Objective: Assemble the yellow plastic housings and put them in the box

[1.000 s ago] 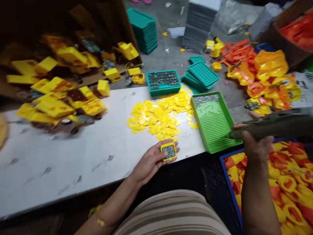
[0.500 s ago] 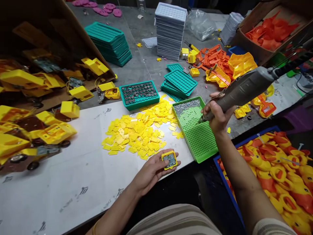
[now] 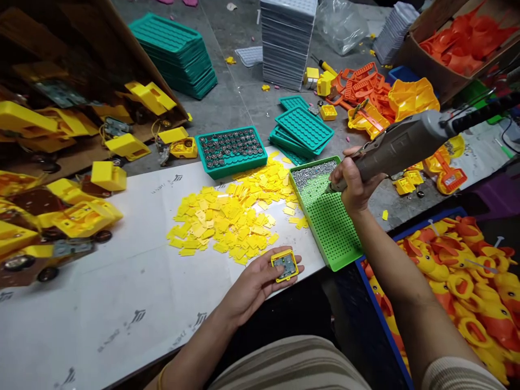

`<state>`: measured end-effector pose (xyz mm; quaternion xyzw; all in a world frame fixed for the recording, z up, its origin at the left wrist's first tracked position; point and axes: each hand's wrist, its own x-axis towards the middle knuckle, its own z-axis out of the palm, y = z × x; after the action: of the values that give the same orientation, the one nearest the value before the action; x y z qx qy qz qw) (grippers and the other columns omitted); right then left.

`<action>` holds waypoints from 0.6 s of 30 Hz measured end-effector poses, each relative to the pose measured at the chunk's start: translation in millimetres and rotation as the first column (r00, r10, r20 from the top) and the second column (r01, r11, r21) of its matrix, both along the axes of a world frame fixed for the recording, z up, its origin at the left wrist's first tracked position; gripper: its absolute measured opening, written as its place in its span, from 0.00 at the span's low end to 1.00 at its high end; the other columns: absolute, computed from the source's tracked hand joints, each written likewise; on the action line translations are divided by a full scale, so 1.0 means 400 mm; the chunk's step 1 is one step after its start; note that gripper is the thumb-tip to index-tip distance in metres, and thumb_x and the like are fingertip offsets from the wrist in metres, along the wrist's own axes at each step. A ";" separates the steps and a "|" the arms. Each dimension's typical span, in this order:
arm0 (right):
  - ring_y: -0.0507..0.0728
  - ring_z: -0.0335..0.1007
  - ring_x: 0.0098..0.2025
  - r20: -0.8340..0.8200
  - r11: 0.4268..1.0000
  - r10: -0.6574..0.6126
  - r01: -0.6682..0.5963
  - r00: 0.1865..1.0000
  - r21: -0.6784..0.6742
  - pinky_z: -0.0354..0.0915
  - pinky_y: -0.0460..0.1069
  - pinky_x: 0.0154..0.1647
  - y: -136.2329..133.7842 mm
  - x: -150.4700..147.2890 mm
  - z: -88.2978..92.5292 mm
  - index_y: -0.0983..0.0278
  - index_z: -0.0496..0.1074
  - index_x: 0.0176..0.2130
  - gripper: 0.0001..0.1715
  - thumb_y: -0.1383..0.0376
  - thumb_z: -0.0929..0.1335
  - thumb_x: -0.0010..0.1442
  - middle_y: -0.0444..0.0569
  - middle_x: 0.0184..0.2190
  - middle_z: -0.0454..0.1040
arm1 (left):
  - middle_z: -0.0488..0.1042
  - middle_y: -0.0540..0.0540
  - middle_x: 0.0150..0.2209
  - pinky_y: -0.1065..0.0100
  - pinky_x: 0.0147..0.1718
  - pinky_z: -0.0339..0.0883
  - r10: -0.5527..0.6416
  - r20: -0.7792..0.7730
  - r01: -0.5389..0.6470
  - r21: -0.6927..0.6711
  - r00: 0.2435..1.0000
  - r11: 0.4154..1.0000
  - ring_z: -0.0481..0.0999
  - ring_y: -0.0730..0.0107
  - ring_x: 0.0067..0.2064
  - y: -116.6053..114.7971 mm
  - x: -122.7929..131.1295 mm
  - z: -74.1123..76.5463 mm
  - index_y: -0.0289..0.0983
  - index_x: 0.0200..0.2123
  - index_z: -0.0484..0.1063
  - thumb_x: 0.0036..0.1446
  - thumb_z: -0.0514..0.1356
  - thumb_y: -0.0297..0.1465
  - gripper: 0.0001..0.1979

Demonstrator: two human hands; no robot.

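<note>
Firmly gripping a grey power screwdriver [image 3: 402, 143] in the right hand [image 3: 354, 183], with all fingers closed round its front end. Pointing the bit down and leftward into the far part of a green perforated tray [image 3: 337, 238], right at the edge of a heap of small silver screws [image 3: 309, 174]; cannot tell whether touching a screw or just above one.

Pinching a small yellow square housing [image 3: 285, 265] in the left hand [image 3: 258, 286], between thumb and fingertips, open face up, with a greenish board inside. Resting that hand at the near edge of a white tabletop [image 3: 122, 292], near the tray's near-left corner and well apart from the bit.

Just beyond the housing, a spread of flat yellow plastic pieces [image 3: 227, 216], reaching the tray's left wall. Farther off, at the edge of that spread, a teal tray [image 3: 231, 149] filled with round dark parts too small to identify.

At right, cut off by the frame, the screwdriver's black rear end and a blue crate [image 3: 406, 235] of orange-and-yellow duck toys [image 3: 459, 281], partly hidden behind the right forearm. At left, cropped and blurred, a pile of yellow toy trucks [image 3: 77, 216].
</note>
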<state>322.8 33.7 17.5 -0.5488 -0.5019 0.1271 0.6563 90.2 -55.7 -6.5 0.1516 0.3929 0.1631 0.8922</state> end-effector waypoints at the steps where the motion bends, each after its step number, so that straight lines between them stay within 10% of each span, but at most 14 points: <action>1: 0.50 0.57 0.14 0.004 1.000 -0.005 0.005 1.000 -0.004 0.61 0.49 0.17 0.000 -0.001 0.000 0.57 0.60 0.36 0.19 0.45 0.63 0.57 0.36 0.16 0.55 | 0.73 0.35 0.54 0.55 0.55 0.62 0.002 0.001 -0.002 0.001 1.000 1.000 0.73 0.52 0.55 0.000 0.000 -0.001 0.36 0.50 0.68 0.53 0.64 0.28 0.20; 12: 0.51 0.58 0.15 -0.109 0.993 0.092 -0.083 0.990 0.080 0.61 0.49 0.17 -0.005 0.001 0.017 0.57 0.65 0.38 0.14 0.53 0.68 0.54 0.36 0.16 0.59 | 0.76 0.36 0.50 0.59 0.54 0.65 0.051 -0.081 -0.052 -0.003 0.995 0.999 0.76 0.56 0.51 -0.002 0.019 0.019 0.34 0.49 0.67 0.53 0.63 0.26 0.19; 18: 0.50 0.57 0.15 -0.166 0.944 0.311 -0.284 0.936 0.170 0.62 0.48 0.17 -0.124 -0.071 0.100 0.57 0.67 0.37 0.10 0.55 0.67 0.57 0.37 0.17 0.58 | 0.77 0.37 0.47 0.60 0.50 0.67 0.099 -0.076 -0.098 0.018 0.992 0.995 0.78 0.59 0.46 -0.011 0.033 0.015 0.33 0.47 0.67 0.53 0.61 0.23 0.16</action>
<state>294.4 -16.0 57.7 -0.4030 -0.5220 0.2406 0.7122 103.5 -60.0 -0.5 0.1448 0.4327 0.2037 0.8662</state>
